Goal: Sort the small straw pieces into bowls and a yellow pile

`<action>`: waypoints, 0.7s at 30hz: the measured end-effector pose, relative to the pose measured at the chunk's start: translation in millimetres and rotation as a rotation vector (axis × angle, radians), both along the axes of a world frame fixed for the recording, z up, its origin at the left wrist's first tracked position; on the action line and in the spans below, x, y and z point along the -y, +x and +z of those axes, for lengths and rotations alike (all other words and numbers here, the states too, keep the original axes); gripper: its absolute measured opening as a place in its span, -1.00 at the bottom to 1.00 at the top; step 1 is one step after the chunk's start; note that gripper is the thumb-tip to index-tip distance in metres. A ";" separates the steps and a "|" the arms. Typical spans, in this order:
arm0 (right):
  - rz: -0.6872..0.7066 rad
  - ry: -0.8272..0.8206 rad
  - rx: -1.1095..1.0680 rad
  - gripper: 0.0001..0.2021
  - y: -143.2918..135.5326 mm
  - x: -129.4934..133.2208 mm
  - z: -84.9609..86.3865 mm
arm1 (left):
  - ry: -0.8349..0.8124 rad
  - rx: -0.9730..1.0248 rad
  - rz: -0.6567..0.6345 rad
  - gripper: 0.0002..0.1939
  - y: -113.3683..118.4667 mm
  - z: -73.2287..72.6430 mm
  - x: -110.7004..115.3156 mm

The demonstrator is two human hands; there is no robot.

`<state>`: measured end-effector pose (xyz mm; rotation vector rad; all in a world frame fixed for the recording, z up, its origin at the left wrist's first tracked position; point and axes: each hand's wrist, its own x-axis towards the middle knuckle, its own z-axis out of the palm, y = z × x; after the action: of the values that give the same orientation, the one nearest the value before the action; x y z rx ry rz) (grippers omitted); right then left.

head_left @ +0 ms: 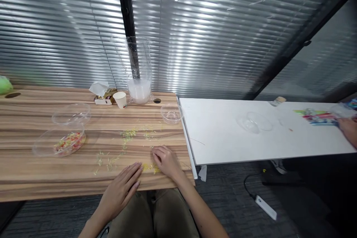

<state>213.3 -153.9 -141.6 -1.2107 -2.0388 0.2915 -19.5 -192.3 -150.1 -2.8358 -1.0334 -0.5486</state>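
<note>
My left hand (122, 186) rests on the wood-grain table (92, 178) near its front edge, fingers stretched out flat. To its right my right hand (166, 161) touches the tabletop, its fingers loosely bent and apart from the thumb; I see nothing held. Small yellow pieces (150, 167) lie between the hands. Further up, thin pale yellow-green bits (128, 134) are strewn over the wood. A clear round container (69, 145) at the left holds red, orange and yellow bits. Another clear bowl (171, 114) stands at the table's right edge.
A clear lid or bowl (71, 114), a tissue pack (104, 97), a paper cup (120, 99) and a plastic bag with white contents (139, 89) stand further back. On the white table (217, 134) lie clear containers (255, 122) and colourful packets (318, 117), beside another person's hand (348, 130).
</note>
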 end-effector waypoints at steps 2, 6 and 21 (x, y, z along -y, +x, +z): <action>0.002 0.003 -0.006 -0.82 0.1 -0.1 -0.6 | 0.013 -0.011 0.001 -0.42 -0.2 -0.6 0.0; 0.003 0.005 -0.015 -0.82 0.1 0.3 0.1 | 0.035 -0.014 0.000 -0.43 -0.5 -1.7 0.2; -0.017 0.025 0.009 -0.82 -1.1 0.5 3.7 | 0.043 -0.013 0.003 -0.46 -0.3 -5.1 1.6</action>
<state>212.2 -154.3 -137.9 -1.2154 -2.0335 0.2523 -19.8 -193.8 -155.2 -2.7967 -1.0106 -0.5447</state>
